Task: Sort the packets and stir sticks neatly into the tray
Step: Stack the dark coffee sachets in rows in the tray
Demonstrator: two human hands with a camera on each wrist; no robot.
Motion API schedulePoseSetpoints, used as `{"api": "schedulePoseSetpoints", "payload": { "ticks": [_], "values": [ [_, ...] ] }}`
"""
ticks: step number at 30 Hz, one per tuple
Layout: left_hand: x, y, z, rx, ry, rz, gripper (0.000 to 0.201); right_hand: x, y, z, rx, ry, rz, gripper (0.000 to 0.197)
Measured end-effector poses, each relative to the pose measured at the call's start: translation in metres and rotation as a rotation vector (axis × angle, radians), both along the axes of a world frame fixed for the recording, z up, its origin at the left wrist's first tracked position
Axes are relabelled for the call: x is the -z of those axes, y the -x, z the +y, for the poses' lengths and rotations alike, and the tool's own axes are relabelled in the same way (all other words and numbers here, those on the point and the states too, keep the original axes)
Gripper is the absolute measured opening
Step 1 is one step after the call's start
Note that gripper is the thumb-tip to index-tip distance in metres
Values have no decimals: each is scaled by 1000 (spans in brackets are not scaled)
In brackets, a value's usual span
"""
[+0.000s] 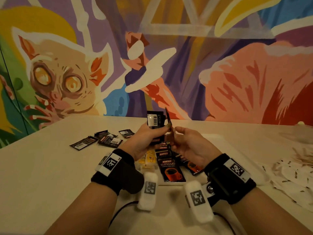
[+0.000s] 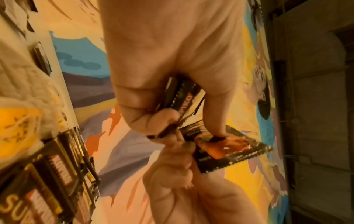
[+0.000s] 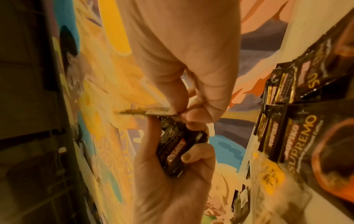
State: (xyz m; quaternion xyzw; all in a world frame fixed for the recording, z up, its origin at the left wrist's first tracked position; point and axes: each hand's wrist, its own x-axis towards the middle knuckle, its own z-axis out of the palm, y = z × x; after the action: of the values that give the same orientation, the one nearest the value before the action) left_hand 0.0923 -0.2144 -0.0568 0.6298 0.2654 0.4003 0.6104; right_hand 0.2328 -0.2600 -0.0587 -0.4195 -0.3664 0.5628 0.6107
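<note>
My left hand (image 1: 149,134) grips a small upright stack of black Kopiko coffee packets (image 1: 155,119) above the white tray (image 1: 218,143). My right hand (image 1: 188,141) pinches a single coffee packet (image 1: 169,123), seen edge-on, right beside that stack. In the left wrist view the left thumb also touches this single packet (image 2: 229,150). The right wrist view shows the stack (image 3: 176,148) in the left hand's curled fingers. A row of Kopiko Supremo packets (image 1: 171,168) lies overlapped in the tray, with yellow packets (image 1: 149,160) in it to their left.
Several loose black coffee packets (image 1: 105,139) lie on the table to the left of the tray. Wooden stir sticks (image 1: 303,156) and white paper packets (image 1: 291,177) are scattered at the right. A painted wall stands behind the table.
</note>
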Motion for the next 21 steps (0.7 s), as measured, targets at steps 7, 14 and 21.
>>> {"api": "schedulePoseSetpoints", "payload": {
  "ticks": [7, 14, 21],
  "values": [
    [3, -7, 2, -149, -18, -42, 30, -8, -3, -2, 32, -29, -340, 24],
    [4, -11, 3, -114, -47, 77, 33, -26, -28, -10, 5, -50, -507, 20],
    [4, -7, 7, -130, 198, 178, 32, -19, -63, -6, -19, 346, -848, 10]
  ]
}}
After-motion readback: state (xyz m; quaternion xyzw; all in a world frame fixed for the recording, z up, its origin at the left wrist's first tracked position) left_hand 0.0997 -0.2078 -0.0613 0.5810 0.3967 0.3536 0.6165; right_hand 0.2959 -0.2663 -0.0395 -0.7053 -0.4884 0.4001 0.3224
